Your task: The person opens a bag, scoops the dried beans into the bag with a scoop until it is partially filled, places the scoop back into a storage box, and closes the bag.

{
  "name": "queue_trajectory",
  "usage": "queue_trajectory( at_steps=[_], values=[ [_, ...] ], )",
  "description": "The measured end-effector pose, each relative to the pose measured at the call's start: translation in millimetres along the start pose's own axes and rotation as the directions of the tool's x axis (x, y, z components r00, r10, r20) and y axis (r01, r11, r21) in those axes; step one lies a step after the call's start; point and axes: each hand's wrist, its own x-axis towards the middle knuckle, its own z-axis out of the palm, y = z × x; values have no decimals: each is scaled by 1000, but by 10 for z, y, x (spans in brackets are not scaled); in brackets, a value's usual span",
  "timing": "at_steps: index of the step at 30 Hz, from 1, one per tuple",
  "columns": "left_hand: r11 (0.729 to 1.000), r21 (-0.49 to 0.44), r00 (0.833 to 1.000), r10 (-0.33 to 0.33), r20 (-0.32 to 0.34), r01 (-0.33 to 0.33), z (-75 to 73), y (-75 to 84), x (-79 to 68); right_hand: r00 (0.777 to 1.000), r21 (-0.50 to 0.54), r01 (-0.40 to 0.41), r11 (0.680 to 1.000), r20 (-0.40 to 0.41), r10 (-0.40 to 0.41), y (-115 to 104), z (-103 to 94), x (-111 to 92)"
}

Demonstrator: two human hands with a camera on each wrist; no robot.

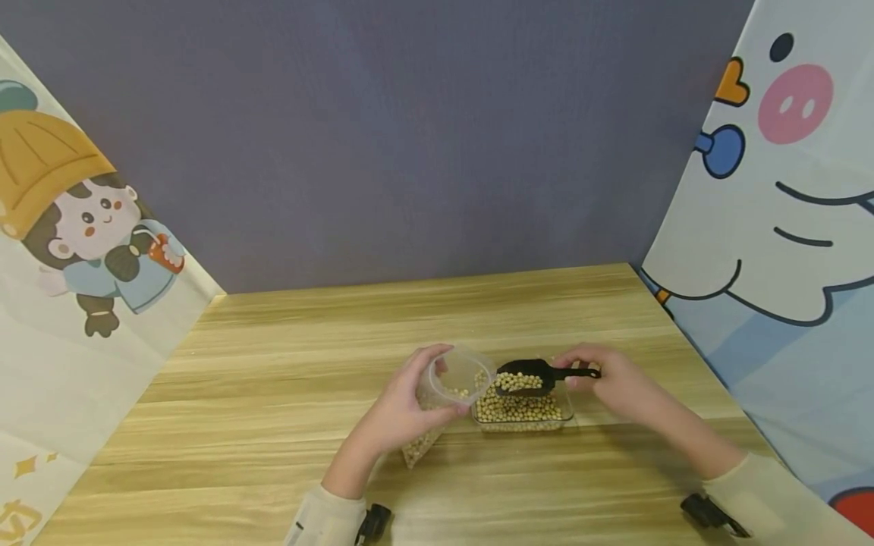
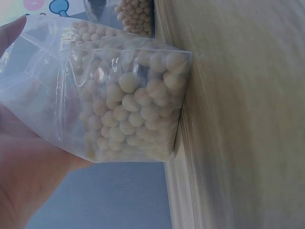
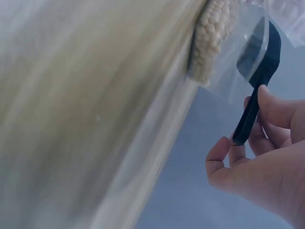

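My left hand (image 1: 403, 402) grips a clear plastic bag (image 2: 128, 105) around its mouth, where a round, clear rim (image 1: 433, 379) shows. Pale round beans fill the lower part of the bag, which is at the tabletop. Between thumb and fingers, my right hand (image 1: 604, 371) pinches the handle of a black scoop (image 1: 539, 369). Beans (image 1: 517, 381) lie in the scoop, whose front edge is at the round rim. Under the scoop stands a clear rectangular container (image 1: 570, 414), holding many more beans. The bag's upper part is partly hidden by my left hand in the head view.
The wood-grain table (image 1: 273, 425) meets a grey-blue panel (image 1: 410, 152) at the back. Printed cartoon sheets stand at the left (image 1: 102, 250) and right (image 1: 785, 250). Both sleeves carry a black wrist device.
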Motion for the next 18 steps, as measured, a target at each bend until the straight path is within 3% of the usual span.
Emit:
queue_trajectory(
  at_steps=[10,18],
  values=[
    [1000,-5,1000,14,1,-14,1,6,3,996,-57,30,998,-81,-35,-262,-383,62],
    [1000,-1,1000,18,5,-18,3,7,3,993,-153,92,984,-59,-102,-663,-431,89]
  ],
)
